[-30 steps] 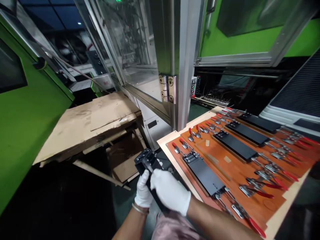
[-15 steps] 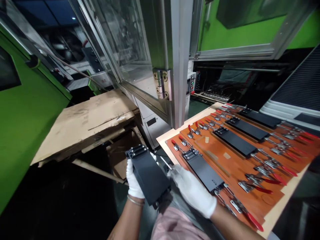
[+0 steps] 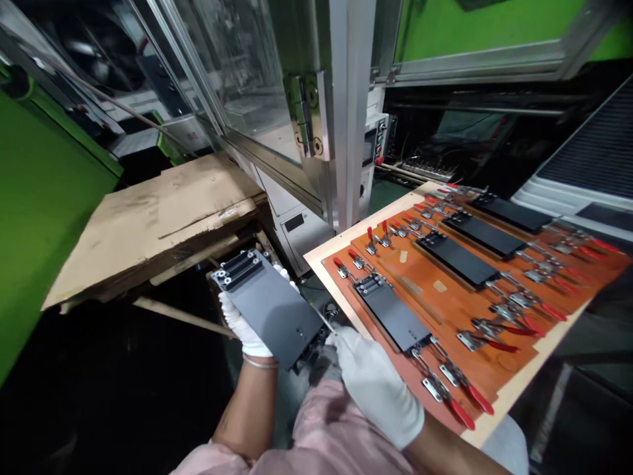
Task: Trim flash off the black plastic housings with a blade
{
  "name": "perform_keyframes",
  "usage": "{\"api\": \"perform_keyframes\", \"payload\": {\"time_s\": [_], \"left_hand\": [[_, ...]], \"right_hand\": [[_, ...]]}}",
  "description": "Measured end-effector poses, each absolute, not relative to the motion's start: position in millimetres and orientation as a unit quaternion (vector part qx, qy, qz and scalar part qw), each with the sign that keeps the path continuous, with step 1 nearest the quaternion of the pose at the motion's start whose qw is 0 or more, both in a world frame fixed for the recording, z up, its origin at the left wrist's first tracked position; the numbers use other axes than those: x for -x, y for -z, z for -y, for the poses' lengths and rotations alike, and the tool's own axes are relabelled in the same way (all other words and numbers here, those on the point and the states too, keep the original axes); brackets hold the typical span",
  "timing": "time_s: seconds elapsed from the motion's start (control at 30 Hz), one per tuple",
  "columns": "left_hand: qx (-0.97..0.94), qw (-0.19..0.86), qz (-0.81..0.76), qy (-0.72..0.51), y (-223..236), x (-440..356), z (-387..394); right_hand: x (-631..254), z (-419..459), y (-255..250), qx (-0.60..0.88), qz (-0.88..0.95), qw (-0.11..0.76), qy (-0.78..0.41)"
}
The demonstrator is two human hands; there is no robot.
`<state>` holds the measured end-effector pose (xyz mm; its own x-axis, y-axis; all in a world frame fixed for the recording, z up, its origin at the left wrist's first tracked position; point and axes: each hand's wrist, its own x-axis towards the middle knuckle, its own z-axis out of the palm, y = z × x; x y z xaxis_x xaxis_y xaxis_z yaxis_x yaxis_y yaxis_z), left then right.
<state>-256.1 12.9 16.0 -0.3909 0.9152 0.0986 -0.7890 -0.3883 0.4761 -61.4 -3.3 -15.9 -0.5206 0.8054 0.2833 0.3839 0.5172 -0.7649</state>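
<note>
A dark grey rectangular plastic part (image 3: 277, 307) with a row of metal bushings at its far end is tilted up in front of me. My left hand (image 3: 242, 330), in a white glove, grips it from beneath, with fingers showing at both long edges. My right hand (image 3: 373, 376), also gloved, is closed around a thin pale rod-like tool (image 3: 322, 319). The tool's tip points at the part's right edge; whether it touches is unclear. Right of my hands, a similar dark part (image 3: 393, 313) lies on an orange fixture board (image 3: 445, 323) between toggle clamps.
More dark parts (image 3: 457, 260) lie across the board, with red-handled toggle clamps (image 3: 462, 412) at their ends. A cardboard-covered table (image 3: 163, 204) stands at left. A metal-framed glass door (image 3: 341, 132) rises ahead, and green machine panels (image 3: 49, 178) flank the area.
The held part has been tilted so its broad face catches more light, and it sits higher and further left in view. My right hand with the rod stays beside it. The view has shifted slightly.
</note>
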Motion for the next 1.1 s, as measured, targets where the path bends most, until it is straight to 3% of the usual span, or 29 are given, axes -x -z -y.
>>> {"api": "perform_keyframes", "payload": {"time_s": [0.33, 0.6, 0.87, 1.1], "left_hand": [[-0.191, 0.487, -0.156, -0.838, -27, 267, -21], [-0.192, 0.479, -0.159, -0.842, -29, 267, -21], [-0.201, 0.465, -0.164, -0.847, -35, 261, -17], [-0.186, 0.448, -0.147, -0.862, -37, 262, -13]], "right_hand": [[58, -3, 6, 0.392, 0.823, 0.331, -0.243], [56, 8, 1, 0.422, 0.814, 0.25, -0.311], [61, 23, -28, 0.43, 0.822, 0.117, -0.353], [64, 30, -28, 0.441, 0.811, 0.084, -0.377]]}}
